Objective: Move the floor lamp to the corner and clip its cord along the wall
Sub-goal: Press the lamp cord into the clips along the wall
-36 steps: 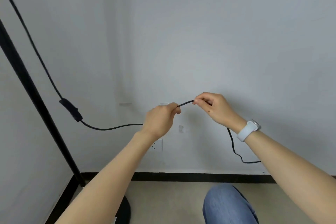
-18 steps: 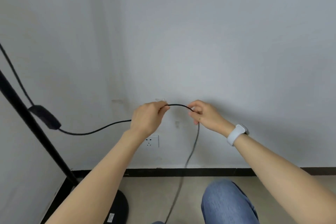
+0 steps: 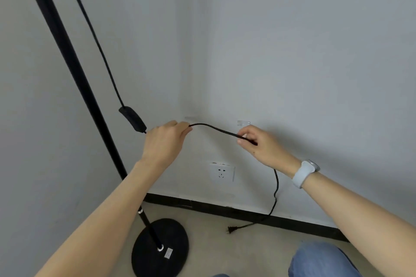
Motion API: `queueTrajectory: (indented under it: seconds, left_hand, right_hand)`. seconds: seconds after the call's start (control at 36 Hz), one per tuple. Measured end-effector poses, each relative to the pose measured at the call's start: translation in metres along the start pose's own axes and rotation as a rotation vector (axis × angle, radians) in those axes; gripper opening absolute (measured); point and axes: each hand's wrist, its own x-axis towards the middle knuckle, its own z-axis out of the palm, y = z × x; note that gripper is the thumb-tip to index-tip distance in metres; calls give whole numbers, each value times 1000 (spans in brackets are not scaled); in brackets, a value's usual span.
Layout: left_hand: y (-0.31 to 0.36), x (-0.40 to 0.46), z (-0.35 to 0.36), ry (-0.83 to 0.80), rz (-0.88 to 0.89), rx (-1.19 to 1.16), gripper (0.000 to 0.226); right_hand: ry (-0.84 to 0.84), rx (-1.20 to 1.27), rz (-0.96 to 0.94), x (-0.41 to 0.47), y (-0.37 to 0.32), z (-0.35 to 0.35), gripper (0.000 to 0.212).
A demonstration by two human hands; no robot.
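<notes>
Black lamp pole (image 3: 74, 69), black cord (image 3: 216, 128), white socket (image 3: 221, 172), grey wall (image 3: 315, 51), blue jeans (image 3: 319, 261).

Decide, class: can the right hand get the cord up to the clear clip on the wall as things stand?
Probably yes. The right hand, pinching the cord, sits just below the clear clip with only bare wall between them. The left hand holds the cord's other side, leaving slack.
</notes>
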Motion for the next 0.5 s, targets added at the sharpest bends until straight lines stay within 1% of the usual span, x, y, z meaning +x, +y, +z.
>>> queueTrajectory:
  seconds: [0.06,0.14,0.19,0.25,0.31,0.39,0.44,0.5]
  left_hand:
    - [-1,6,3,60,1,-17,16]
    - [-12,15,16,118,21,82,1]
    - [-21,16,28,112,36,254,23]
    - [-25,15,39,97,82,375,47]
    - [-30,18,45,95,118,429,55]
    - [-38,32,47,101,87,410,58]
    - [-44,41,49,91,61,369,52]
    - [-50,46,51,104,50,331,30]
  right_hand:
    - [-28,-25,-70,6,-13,17,3]
    - [36,-109,-92,24,-22,27,17]
    - [74,-196,-77,36,-23,28,21]
    - [106,-258,-48,47,-21,31,22]
    - [166,-272,-39,58,-20,36,19]
    - [259,-291,-98,73,-24,49,13]
    - [291,-294,-135,81,-27,55,10]
    - [276,-335,-161,89,-29,59,10]
